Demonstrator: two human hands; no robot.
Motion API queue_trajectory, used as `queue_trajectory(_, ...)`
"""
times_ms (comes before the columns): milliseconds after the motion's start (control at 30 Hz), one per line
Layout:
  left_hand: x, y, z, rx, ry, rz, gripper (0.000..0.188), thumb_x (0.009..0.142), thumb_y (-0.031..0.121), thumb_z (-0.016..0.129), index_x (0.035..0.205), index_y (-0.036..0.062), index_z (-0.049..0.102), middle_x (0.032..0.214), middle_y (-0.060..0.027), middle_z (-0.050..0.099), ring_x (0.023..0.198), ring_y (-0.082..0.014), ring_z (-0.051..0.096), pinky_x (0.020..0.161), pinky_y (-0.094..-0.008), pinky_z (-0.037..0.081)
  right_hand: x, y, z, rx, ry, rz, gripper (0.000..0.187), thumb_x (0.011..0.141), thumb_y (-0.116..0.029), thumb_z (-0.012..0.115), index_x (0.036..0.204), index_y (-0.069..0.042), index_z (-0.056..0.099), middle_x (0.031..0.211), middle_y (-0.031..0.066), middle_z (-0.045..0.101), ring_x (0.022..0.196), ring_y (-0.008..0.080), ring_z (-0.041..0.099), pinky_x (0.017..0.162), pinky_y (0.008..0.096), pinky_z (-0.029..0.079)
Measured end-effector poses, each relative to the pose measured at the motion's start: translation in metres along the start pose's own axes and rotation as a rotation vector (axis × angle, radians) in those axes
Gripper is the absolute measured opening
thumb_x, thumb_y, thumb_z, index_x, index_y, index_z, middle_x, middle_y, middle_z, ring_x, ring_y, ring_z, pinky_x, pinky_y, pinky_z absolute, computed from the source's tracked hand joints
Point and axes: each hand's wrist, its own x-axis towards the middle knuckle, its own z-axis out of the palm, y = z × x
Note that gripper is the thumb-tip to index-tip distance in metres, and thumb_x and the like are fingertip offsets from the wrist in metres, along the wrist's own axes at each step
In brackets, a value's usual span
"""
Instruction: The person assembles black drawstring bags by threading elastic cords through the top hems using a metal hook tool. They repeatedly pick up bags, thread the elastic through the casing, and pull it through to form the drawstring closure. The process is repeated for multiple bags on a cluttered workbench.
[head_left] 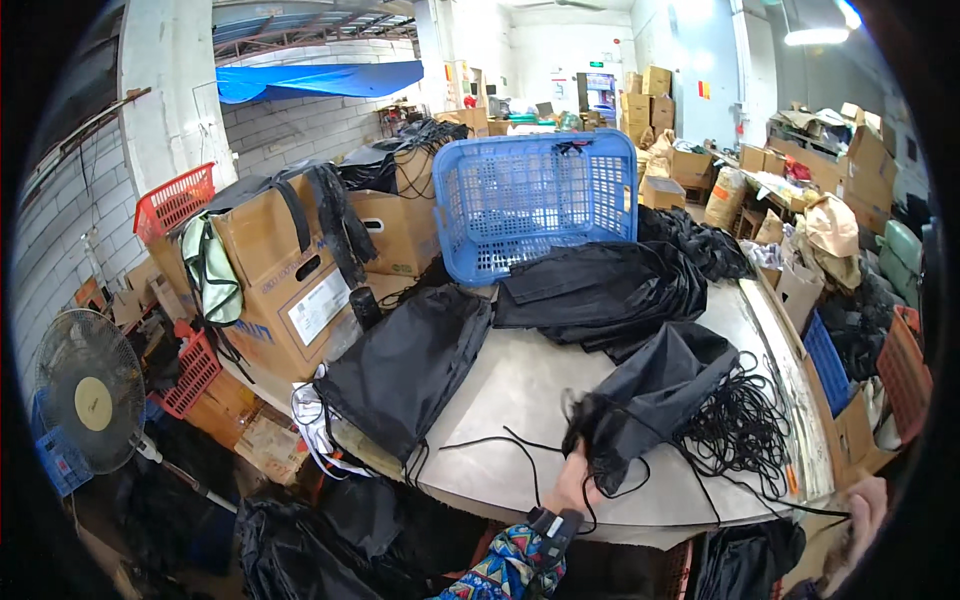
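My left hand [572, 486], below a patterned sleeve and a black wrist device, grips the near end of a black fabric bag [672, 385]; the cloth hides most of its fingers. Loose black cord loops hang around that wrist. At the right edge, my right hand [868, 508] is blurred, its fingers closed on a black cord [805, 508] stretched across the table corner. A tangled heap of black cords [738, 425] lies beside the bag. To the left, another black drawstring bag [405, 365] lies flat, its cord ends hanging over the table edge.
Behind the hands, a blue plastic basket [535, 200] stands tipped on its side on the metal table [520, 400]. Black fabric pieces [605, 290] are piled before it. Cardboard boxes [285, 290] stand left; a fan [90, 390] is at far left. Crates and sacks crowd the right.
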Motion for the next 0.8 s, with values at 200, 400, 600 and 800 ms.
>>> queue_trajectory(200, -0.015, 0.012, -0.005, 0.666, 0.317, -0.178, 0.052, 0.095, 0.045, 0.049, 0.122, 0.0002, 0.055, 0.112, -0.0103, 0.065, 0.088, -0.021, 0.066, 0.072, -0.033, 0.054, 0.021, -0.056, 0.075, 0.005, -0.294, 0.26, 0.026, 0.077, 0.005, 0.056, 0.101, -0.004, 0.059, 0.077, 0.0143, 0.05, 0.068, 0.0316, 0.049, 0.058, 0.0383, 0.037)
queue_trajectory(400, -0.091, 0.005, 0.06, 1.374, -0.01, 0.634, 0.037, 0.099, 0.027, 0.047, 0.123, -0.0003, 0.055, 0.104, -0.0129, 0.067, 0.09, -0.0165, 0.064, 0.075, -0.0286, 0.05, 0.044, -0.089, 0.124, 0.679, -0.674, 0.313, 0.021, 0.085, -0.007, 0.057, 0.101, 0.007, 0.057, 0.073, 0.0141, 0.051, 0.06, 0.0237, 0.049, 0.055, 0.0334, 0.038)
queue_trajectory(600, -0.089, -0.005, 0.065, 1.437, -0.552, 0.392, 0.022, 0.092, 0.015, 0.058, 0.107, 0.0, 0.064, 0.086, -0.0117, 0.062, 0.071, -0.0201, 0.059, 0.065, -0.0295, 0.047, 0.023, -0.073, 0.119, 1.166, -0.539, 0.85, 0.043, 0.084, -0.021, 0.063, 0.118, 0.004, 0.057, 0.078, 0.0053, 0.062, 0.057, 0.0045, 0.047, 0.052, 0.0183, 0.037)
queue_trajectory(800, -0.084, 0.032, 0.042, 1.725, -0.327, 0.772, 0.01, 0.086, 0.006, 0.062, 0.094, -0.0004, 0.065, 0.077, -0.0135, 0.062, 0.067, -0.0271, 0.062, 0.059, -0.0337, 0.049, -0.005, -0.025, 0.113, 1.03, 0.01, 1.137, 0.034, 0.087, -0.012, 0.063, 0.119, -0.002, 0.059, 0.057, -0.0038, 0.048, 0.044, 0.0014, 0.035, 0.036, 0.017, 0.021)
